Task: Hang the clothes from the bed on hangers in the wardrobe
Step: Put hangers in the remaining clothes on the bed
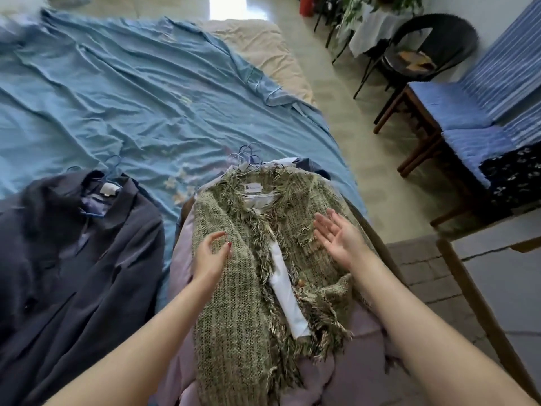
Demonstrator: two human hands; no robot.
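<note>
Green jacket (234, 288) hides most stacked hangers (246, 155).

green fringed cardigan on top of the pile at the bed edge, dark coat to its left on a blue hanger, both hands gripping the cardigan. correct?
Not quite. Neither hand grips it: in the head view the left hand and right hand are open over the green fringed cardigan, holding nothing. The rest stands: cardigan on top of the pile, dark coat to its left on a blue hanger.

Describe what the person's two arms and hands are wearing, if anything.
Both forearms are bare, with no sleeves, watch or bracelets in view. The left hand has dark red polish on the thumbnail. The right hand shows no rings or gloves; its nails are not visible.
</note>
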